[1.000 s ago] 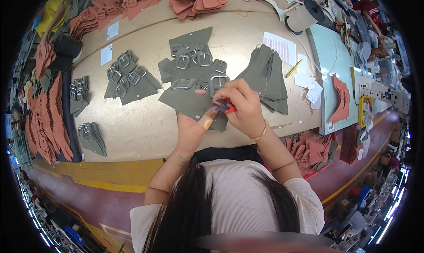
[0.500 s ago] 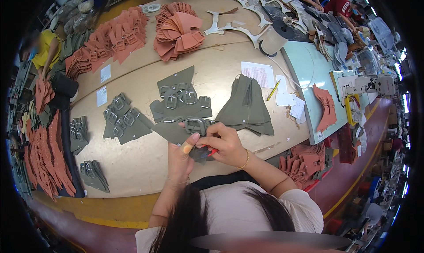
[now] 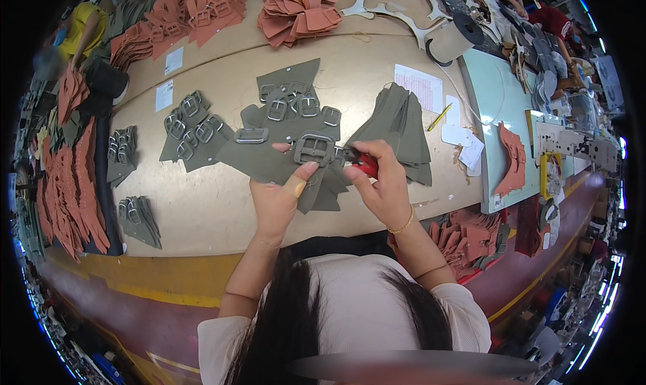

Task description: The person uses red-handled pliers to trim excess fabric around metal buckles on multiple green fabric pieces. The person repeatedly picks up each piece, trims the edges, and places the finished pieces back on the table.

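Two hands work a buckled strap piece above the middle of the workbench.

The left hand (image 3: 277,200) pinches the olive strap piece (image 3: 306,163), thumb just under its metal buckle (image 3: 313,147). The right hand (image 3: 380,180) is closed around a red tool (image 3: 363,163) touching the buckle's right edge. Bare table (image 3: 202,210) lies open lower left; stacked olive pieces (image 3: 400,133) crowd the right.

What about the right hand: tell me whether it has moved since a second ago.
No, barely. The right hand, gripping a red tool, stays just below-left of the fanned stack of olive pieces; the camera shifted instead.
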Demonstrator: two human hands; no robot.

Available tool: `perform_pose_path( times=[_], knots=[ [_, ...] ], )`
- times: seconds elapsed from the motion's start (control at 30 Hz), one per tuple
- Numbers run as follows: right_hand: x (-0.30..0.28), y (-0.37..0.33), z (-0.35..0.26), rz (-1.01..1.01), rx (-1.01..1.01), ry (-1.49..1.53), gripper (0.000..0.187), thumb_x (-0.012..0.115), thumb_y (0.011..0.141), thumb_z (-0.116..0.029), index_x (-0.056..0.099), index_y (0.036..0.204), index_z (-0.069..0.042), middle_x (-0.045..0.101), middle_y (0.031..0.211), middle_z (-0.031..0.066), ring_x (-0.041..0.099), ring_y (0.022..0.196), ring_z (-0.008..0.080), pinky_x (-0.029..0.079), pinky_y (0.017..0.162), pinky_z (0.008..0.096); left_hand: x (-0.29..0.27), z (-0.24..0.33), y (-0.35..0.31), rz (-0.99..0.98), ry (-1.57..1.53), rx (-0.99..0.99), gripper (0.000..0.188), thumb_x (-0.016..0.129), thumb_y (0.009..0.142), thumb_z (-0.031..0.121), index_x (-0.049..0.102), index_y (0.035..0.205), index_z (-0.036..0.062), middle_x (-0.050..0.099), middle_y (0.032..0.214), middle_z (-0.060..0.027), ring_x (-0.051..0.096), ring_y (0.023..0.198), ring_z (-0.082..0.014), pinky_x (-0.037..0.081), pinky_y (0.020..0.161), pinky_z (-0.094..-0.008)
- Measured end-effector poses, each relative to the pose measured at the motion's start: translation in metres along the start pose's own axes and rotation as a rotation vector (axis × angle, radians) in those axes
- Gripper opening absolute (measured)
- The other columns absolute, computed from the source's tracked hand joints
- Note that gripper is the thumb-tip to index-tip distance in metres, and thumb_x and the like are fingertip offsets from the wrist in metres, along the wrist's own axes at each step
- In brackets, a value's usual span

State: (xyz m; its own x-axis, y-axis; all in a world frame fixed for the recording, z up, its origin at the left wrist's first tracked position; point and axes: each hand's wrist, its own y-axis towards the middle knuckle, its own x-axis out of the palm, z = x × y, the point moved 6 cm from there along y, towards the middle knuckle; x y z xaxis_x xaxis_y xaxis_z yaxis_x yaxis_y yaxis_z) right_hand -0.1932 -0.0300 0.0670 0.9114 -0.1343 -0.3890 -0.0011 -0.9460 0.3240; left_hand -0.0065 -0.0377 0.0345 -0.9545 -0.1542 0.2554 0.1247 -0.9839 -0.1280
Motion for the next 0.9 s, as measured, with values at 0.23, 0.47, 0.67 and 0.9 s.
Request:
perform_pose_path(
  times=[0.23,0.47,0.67,0.9],
  knots=[
    [0.002,0.003,-0.025,0.050,-0.284,-0.258,0.032,0.081,0.069,-0.007,0.067,0.097,-0.003,0.066,0.091,0.0103,0.064,0.079,0.0235,0.050,0.066,0.0316,0.005,0.010,-0.003,0.014,0.052,0.091,0.039,0.077,0.079,0.000,0.054,0.110,0.0004,0.063,0.096,-0.0052,0.059,0.083,-0.0092,0.048,0.071,-0.0226],
    [0.006,0.004,-0.026,0.056,-0.301,-0.332,0.025,0.081,0.067,-0.006,0.070,0.090,-0.003,0.067,0.086,0.0078,0.064,0.076,0.0231,0.047,0.065,0.0324,0.010,0.010,-0.009,0.017,0.046,0.114,0.037,0.076,0.080,-0.001,0.054,0.110,-0.0002,0.063,0.097,-0.0053,0.061,0.085,-0.0099,0.050,0.073,-0.0236],
    [0.009,0.002,-0.016,0.111,-0.237,-0.233,0.024,0.080,0.068,-0.010,0.069,0.089,-0.006,0.065,0.084,0.0048,0.061,0.071,0.0218,0.045,0.061,0.0325,0.012,0.007,-0.008,0.020,0.088,0.142,0.037,0.076,0.079,-0.002,0.055,0.109,-0.0002,0.063,0.097,-0.0056,0.061,0.086,-0.0112,0.051,0.074,-0.0242],
    [0.010,-0.001,-0.007,0.057,-0.157,-0.149,0.024,0.077,0.074,0.001,0.068,0.097,0.004,0.064,0.091,0.0118,0.066,0.078,0.0175,0.059,0.067,0.0257,0.017,0.005,-0.009,0.002,0.064,0.154,0.035,0.076,0.079,-0.002,0.056,0.107,0.0008,0.063,0.097,-0.0048,0.061,0.085,-0.0107,0.051,0.073,-0.0239]
  ],
)
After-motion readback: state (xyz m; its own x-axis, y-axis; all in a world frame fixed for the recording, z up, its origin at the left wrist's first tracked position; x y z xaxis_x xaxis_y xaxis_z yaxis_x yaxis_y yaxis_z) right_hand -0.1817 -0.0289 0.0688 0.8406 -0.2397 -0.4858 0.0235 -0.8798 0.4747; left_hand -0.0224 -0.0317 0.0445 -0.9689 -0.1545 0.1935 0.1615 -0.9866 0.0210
